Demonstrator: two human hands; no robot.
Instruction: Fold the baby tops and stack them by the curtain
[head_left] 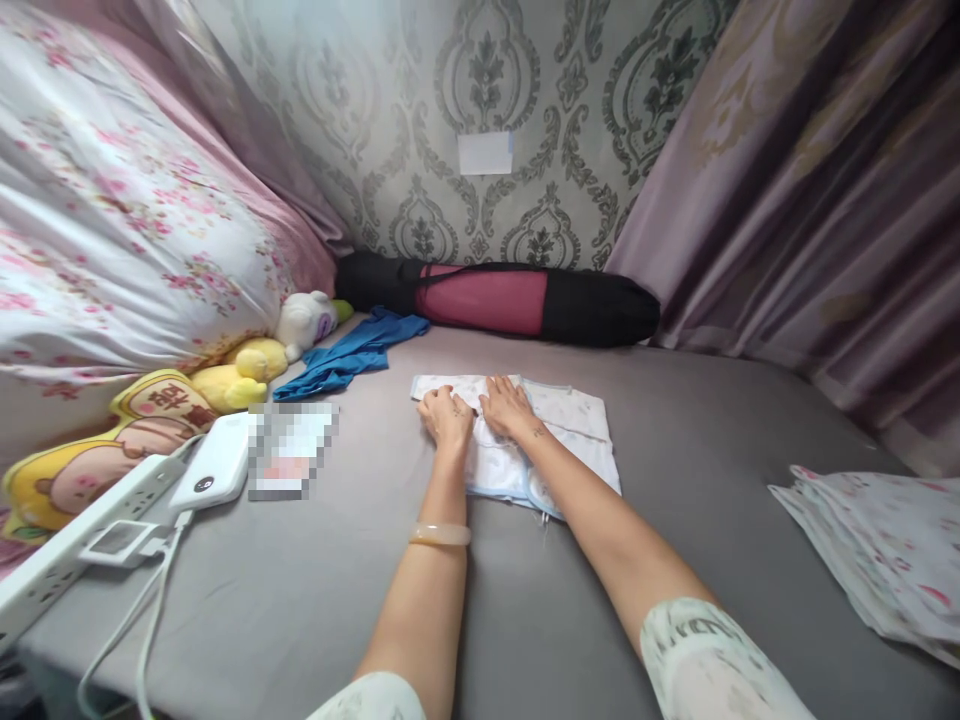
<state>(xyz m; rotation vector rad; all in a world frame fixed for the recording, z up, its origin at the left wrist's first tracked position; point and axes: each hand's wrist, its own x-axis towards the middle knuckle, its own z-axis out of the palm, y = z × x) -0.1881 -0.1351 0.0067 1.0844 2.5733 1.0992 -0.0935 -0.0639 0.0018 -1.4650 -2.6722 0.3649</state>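
Note:
A small white baby shirt (pixel 570 420) with pale blue trim and a faint print lies flat on the grey sheet, partly covered by my hands and right forearm. My left hand (pixel 448 418) is at the shirt's left sleeve, its fingers bent and closed on the cloth; the fingertips are partly hidden. Close beside it, my right hand (pixel 506 405) rests flat on the upper part of the shirt with the fingers stretched out. Thin white ties hang from the shirt's lower edge. A pale bangle (pixel 439 535) circles my left forearm.
Along the wall lies a long black and dark pink bag (pixel 480 300). At left are a blue cloth (pixel 352 352), plush toys (pixel 244 372), a white power bank (pixel 214 462), a power strip (pixel 56 560) and a blurred flat item (pixel 291 450). Folded printed cloths (pixel 885 550) lie right.

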